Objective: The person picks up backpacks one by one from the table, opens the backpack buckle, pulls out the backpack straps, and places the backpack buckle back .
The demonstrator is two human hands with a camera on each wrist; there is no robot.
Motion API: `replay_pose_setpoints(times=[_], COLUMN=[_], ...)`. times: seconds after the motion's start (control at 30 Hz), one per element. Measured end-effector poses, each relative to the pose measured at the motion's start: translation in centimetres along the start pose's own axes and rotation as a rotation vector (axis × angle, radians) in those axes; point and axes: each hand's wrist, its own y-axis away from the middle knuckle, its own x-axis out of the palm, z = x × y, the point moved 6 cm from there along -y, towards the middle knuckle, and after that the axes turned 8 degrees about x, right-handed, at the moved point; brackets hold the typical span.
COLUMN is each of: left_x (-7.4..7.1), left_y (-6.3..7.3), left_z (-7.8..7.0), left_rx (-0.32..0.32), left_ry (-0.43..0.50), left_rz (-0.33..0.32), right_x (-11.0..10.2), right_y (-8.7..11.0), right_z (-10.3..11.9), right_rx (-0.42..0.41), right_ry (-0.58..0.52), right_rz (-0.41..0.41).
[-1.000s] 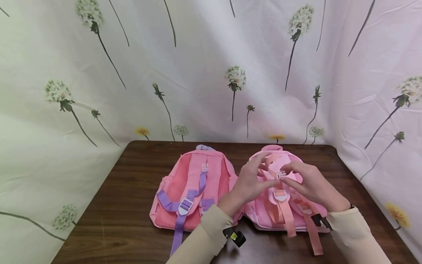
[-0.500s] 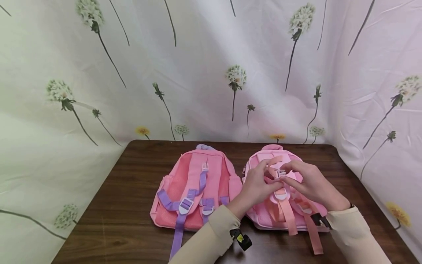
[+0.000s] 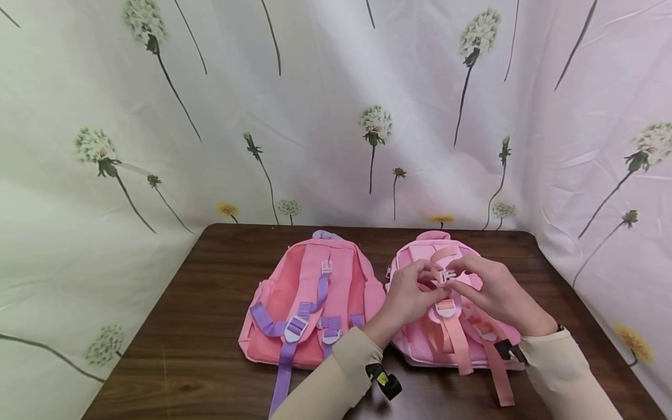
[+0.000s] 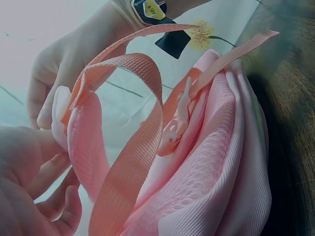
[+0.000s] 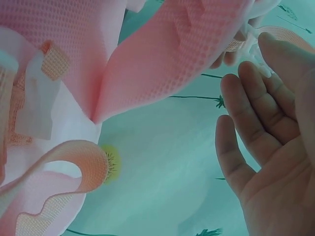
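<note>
A pink backpack (image 3: 420,350) lies straps up at the table's right side. Over it is a white prong buckle (image 3: 446,276) on an orange strap (image 4: 133,147). My left hand (image 3: 409,297) pinches the buckle at its strap end, thumb below and fingers above. From the other side, my right hand (image 3: 488,289) holds the pronged end between thumb and index finger. Its other fingers (image 5: 236,118) are loosely bent in the right wrist view. A pink padded shoulder strap (image 4: 88,142) rises beside the left hand, partly hiding the fingertips.
A second backpack (image 3: 268,344), coral pink with purple straps (image 3: 283,367), lies to the left. Its white buckle (image 3: 326,266) rests on top. Two orange strap tails (image 3: 501,379) hang toward the front of the brown table (image 3: 199,326). A flowered cloth (image 3: 315,146) stands behind.
The left hand has moved slightly right, and its spread thumb and fingers have closed in on the buckle's strap end. An orange strap loop now arches above the fingers. The right hand stays put.
</note>
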Motion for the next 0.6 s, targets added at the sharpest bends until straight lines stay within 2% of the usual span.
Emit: replay_pose_setpoints(times=[0.17,0.33,0.6], left_x=[0.05,-0.02,0.02], left_y=[-0.03,0.04,-0.01], left_z=[0.2,0.13,-0.13], left_rx=[0.003,-0.003,0.054], left_ry=[-0.025,-0.061,-0.071], left_rz=[0.016,0.03,0.04], right_x=[0.04,0.27,0.54], right_y=[0.03,0.15,0.21], right_z=[0.01,-0.48,-0.69], right_rx=[-0.017,0.011,0.034], right_ry=[-0.022,-0.008,-0.005], right_rz=[-0.004,0.028,0.074])
